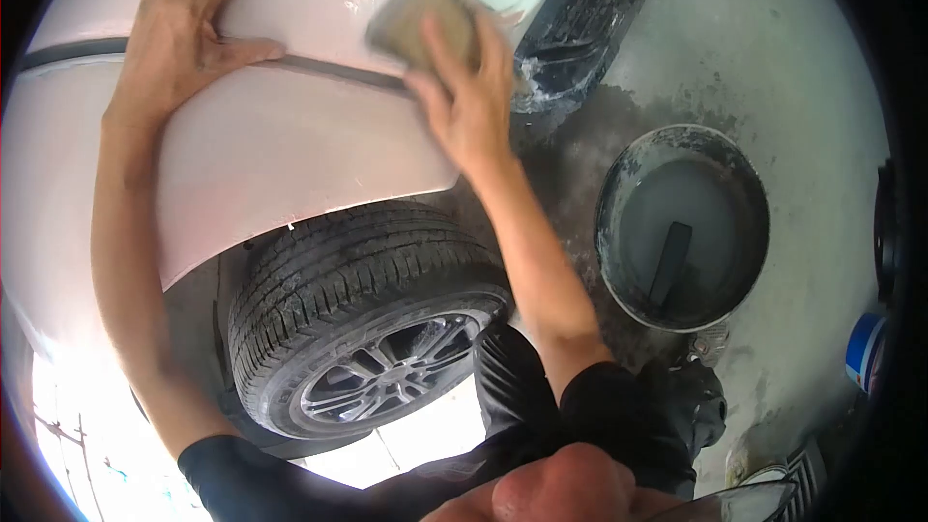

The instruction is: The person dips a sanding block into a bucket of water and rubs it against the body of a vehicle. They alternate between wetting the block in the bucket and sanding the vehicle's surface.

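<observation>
Spread fingers of my left hand (193, 34) rest on the pale pinkish car body (309, 130), across the dark gap between two panels. It holds nothing. My right hand (471, 101) grips a tan-brown sanding block (425, 21), its outline smeared by motion. That block lies against the panel near the corner by the dark running board (590, 29). White residue coats the running board's end. Below the panel edge sits the tyre (358, 251) with its silver alloy wheel (391, 372).
On the floor to the right stands a dark bucket (607, 232) of cloudy grey water, with a black bar-shaped block (672, 261) in it. Wet dark patches mark the concrete (802, 184). A blue tin (863, 353) is at the right edge.
</observation>
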`<state>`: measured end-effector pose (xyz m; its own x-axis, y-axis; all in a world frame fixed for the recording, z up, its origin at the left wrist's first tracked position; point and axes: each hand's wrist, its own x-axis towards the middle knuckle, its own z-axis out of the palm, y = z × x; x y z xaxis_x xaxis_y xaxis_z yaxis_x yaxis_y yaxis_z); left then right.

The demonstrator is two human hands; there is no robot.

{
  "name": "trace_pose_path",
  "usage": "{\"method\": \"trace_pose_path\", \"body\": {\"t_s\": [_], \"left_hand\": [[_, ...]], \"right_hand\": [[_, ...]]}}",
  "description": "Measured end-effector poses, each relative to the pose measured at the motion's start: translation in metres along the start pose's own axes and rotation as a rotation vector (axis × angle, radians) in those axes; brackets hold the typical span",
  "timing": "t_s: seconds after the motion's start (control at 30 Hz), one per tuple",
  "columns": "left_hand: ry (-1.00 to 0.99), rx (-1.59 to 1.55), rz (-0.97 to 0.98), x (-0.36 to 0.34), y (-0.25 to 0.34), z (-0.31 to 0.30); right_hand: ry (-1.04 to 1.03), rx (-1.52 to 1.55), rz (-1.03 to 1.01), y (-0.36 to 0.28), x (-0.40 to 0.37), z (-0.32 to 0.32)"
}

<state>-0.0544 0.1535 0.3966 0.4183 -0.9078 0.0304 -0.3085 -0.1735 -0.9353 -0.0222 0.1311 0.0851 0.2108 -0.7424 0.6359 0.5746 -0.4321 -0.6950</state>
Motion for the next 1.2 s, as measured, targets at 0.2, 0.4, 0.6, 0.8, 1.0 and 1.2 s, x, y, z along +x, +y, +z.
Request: {"method": "trace_pose_path", "body": {"t_s": [0.2, 0.4, 0.6, 0.8, 1.0, 1.2], "left_hand": [[0.286, -0.109, 0.281, 0.001, -0.044, 0.035], [0.265, -0.138, 0.257, -0.002, -0.042, 0.036], [0.249, -0.11, 0.245, -0.001, -0.047, 0.039], [0.235, -0.122, 0.229, -0.003, -0.045, 0.04], [0.253, -0.08, 0.242, 0.001, -0.036, 0.032], [-0.043, 0.06, 0.309, 0.006, 0.027, 0.051]], "right_hand": [[0.051, 0.059, 0.164, 0.009, 0.024, -0.004], [0.023, 0.085, 0.137, 0.025, -0.022, -0.001], [0.089, 0.17, 0.348, 0.037, 0.006, -0.009], [0.039, 0.051, 0.25, 0.026, -0.028, -0.006], [0.156, 0.148, 0.539, 0.087, 0.036, -0.04], [0.489, 0.529, 0.773, 0.022, 0.017, -0.115]]}}
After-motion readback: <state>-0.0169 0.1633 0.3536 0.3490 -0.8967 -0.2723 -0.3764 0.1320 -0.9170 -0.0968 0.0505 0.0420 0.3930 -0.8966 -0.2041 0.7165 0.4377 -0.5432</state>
